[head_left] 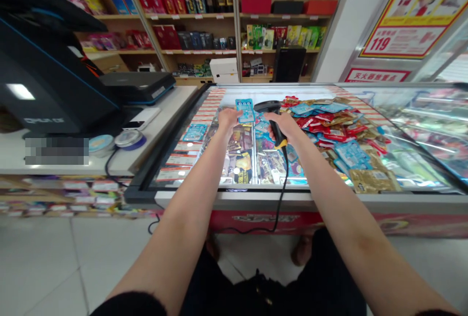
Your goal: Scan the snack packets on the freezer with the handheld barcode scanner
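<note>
My left hand pinches a small blue snack packet by its left edge, above the glass lid of a chest freezer. In my right hand is a black barcode scanner, its head just right of the packet and its yellow-tipped handle pointing down. From the handle a black cord drops over the freezer's front edge. Right of the scanner, a heap of red, gold and blue packets covers much of the glass. Another blue packet lies alone on the left side of the lid.
The freezer's front rim runs across before me. On the left counter stand a dark register terminal, a scale and round tubs. Behind are stocked shelves, with a dark box near the freezer's back edge.
</note>
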Available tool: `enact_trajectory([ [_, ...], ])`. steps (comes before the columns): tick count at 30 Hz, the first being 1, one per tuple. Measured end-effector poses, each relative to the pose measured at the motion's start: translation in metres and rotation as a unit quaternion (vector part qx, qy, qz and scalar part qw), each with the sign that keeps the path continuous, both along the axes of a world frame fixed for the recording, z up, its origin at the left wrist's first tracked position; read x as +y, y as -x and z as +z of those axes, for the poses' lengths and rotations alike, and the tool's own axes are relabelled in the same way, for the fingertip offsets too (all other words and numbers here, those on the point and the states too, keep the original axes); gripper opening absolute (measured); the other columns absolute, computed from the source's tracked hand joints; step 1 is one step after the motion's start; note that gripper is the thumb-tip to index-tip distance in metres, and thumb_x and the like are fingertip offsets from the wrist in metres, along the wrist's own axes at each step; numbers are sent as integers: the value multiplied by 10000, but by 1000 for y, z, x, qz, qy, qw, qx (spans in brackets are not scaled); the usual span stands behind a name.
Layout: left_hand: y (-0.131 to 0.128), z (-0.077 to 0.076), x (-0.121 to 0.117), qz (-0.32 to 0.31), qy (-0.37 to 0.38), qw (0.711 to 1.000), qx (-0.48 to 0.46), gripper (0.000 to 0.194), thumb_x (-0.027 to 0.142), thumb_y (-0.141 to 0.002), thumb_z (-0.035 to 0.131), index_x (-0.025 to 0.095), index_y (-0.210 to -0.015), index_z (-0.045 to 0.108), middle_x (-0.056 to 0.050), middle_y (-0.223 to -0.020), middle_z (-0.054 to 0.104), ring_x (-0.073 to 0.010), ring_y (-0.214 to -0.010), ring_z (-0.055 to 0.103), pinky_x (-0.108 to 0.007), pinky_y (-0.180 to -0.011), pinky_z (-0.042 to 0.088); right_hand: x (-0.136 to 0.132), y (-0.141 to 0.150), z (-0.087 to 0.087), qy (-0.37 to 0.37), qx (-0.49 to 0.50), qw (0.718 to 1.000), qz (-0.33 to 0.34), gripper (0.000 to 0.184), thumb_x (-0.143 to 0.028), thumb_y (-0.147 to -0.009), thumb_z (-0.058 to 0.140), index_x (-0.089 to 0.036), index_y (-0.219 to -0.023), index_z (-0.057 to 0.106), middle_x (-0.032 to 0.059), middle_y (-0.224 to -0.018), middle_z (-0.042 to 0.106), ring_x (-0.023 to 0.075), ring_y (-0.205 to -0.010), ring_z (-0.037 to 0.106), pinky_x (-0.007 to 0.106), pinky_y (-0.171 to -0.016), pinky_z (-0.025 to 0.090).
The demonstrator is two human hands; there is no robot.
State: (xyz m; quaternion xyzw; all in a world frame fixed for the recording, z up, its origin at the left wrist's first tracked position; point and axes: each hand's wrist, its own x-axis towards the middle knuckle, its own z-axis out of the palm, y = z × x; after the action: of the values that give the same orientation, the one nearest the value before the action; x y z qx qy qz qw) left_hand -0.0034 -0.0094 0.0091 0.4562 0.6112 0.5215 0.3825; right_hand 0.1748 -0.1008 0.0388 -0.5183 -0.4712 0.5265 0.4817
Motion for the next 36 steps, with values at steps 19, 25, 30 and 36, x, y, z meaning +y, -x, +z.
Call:
enact_trajectory([
  [19,17,-11,2,16,12,997,-71,320,188,-713,795,183,-655,481,25,-615,586,-141,-746,681,-220,-681,525,-3,20,1,52,-47,997,29,305,-279,-870,628,-183,-594,540,46,-405,553,139,-291,471,236,-291,387],
  [25,16,-10,1,3,7,996,-86,324,176,-709,783,185,-619,472,28,-579,569,-147,-739,680,-244,-716,537,-3,19,1,52,-50,997,39,317,-270,-881,627,-186,-591,532,38,-403,544,137,-281,471,237,-294,396],
  [30,15,-10,0,7,1,995,-104,338,177,-683,811,183,-627,478,46,-553,531,-132,-687,660,-243,-702,538,0,18,-4,44,-51,997,45,303,-275,-898,592,-182,-615,538,40,-420,560,140,-287,473,242,-288,389],
  [36,14,-13,3,19,0,996,-91,345,202,-676,822,183,-619,483,50,-548,516,-144,-688,658,-252,-703,526,1,16,-8,47,-42,996,56,268,-276,-909,582,-183,-664,526,13,-443,558,137,-313,481,250,-293,403],
])
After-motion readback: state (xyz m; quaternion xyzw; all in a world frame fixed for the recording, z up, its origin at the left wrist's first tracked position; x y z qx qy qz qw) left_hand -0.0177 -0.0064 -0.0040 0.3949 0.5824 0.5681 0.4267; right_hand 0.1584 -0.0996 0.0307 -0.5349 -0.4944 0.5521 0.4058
